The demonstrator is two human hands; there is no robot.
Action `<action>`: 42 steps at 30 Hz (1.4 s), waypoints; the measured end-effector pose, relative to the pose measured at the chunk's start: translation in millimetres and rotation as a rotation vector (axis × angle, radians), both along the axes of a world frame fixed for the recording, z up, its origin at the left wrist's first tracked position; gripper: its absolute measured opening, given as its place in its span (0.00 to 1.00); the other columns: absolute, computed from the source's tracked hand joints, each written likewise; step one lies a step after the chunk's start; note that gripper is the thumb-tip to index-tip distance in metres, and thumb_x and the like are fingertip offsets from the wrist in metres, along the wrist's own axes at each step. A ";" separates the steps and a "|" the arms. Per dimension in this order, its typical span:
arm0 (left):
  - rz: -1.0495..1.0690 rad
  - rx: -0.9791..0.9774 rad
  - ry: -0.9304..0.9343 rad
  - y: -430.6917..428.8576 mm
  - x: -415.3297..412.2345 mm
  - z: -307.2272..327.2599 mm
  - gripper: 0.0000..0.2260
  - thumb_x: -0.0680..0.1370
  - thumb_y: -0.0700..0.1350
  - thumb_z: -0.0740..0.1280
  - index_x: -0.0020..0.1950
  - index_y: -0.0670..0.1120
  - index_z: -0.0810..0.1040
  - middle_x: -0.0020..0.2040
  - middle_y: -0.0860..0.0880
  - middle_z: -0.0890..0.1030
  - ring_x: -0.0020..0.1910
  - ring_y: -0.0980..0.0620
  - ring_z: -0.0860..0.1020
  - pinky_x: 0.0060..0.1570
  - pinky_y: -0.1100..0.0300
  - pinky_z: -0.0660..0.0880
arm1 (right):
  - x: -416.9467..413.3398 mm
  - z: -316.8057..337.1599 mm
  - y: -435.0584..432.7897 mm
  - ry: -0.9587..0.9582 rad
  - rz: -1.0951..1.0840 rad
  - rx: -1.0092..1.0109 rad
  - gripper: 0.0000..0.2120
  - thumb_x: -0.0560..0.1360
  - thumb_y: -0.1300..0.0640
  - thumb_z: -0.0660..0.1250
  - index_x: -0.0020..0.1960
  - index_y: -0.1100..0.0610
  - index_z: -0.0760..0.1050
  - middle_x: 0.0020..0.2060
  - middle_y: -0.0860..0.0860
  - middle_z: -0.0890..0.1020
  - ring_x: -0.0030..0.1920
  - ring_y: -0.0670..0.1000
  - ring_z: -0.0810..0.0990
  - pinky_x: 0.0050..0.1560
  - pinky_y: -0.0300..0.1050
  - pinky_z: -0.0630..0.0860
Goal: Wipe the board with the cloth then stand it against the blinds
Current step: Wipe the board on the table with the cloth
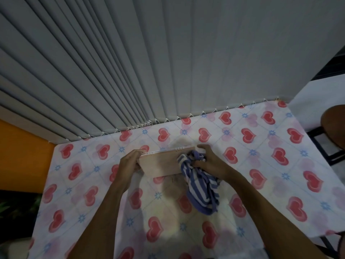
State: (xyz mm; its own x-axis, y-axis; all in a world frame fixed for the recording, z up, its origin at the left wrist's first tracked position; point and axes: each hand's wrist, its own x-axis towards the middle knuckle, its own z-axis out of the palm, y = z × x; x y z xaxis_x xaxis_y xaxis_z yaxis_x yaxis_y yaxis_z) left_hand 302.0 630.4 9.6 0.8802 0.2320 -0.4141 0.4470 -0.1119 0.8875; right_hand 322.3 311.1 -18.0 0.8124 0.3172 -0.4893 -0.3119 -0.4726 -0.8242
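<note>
A pale pink board (160, 163) with spiral rings along its top edge stands tilted on the table. My left hand (129, 161) grips its left end. My right hand (207, 159) holds a bunched blue-and-white striped cloth (201, 186) against the board's right end, with fingers reaching over the top corner. The cloth's loose part hangs down onto the table under my right forearm. The grey vertical blinds (149, 62) hang behind the table, a short way beyond the board.
The table wears a cloth printed with red hearts and blue flowers (261, 150). An orange wall (20, 156) lies to the left. A brown stool seat (334, 124) on dark legs stands at the right edge.
</note>
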 end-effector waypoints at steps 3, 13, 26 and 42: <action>-0.001 0.005 -0.003 -1.3 2.2 -0.4 0.14 0.79 0.46 0.62 0.43 0.54 0.88 0.39 0.55 0.86 0.44 0.51 0.80 0.43 0.55 0.77 | 3.3 2.7 1.7 -0.068 0.071 -0.030 0.26 0.75 0.46 0.70 0.71 0.39 0.66 0.59 0.37 0.78 0.59 0.38 0.79 0.61 0.39 0.75; -0.052 -0.004 0.013 -12.6 -1.6 3.1 0.16 0.75 0.53 0.61 0.52 0.58 0.89 0.52 0.58 0.87 0.55 0.49 0.81 0.54 0.47 0.79 | 6.1 6.3 -4.0 -0.045 0.157 -0.033 0.35 0.79 0.51 0.68 0.81 0.44 0.56 0.66 0.43 0.74 0.66 0.49 0.75 0.69 0.46 0.70; -0.119 0.146 0.017 -18.2 -5.5 13.5 0.18 0.80 0.56 0.59 0.64 0.53 0.82 0.62 0.49 0.82 0.60 0.48 0.79 0.64 0.46 0.75 | -10.8 3.3 7.1 -0.068 0.030 -0.071 0.35 0.79 0.51 0.69 0.82 0.49 0.56 0.73 0.54 0.75 0.71 0.57 0.75 0.73 0.55 0.70; -0.652 1.023 -0.703 -90.2 -70.5 38.0 0.19 0.82 0.50 0.65 0.65 0.38 0.81 0.64 0.36 0.81 0.62 0.35 0.79 0.64 0.40 0.72 | -117.0 73.6 -15.1 -0.394 -0.473 -0.225 0.11 0.77 0.44 0.70 0.50 0.48 0.70 0.42 0.45 0.79 0.39 0.45 0.76 0.39 0.41 0.70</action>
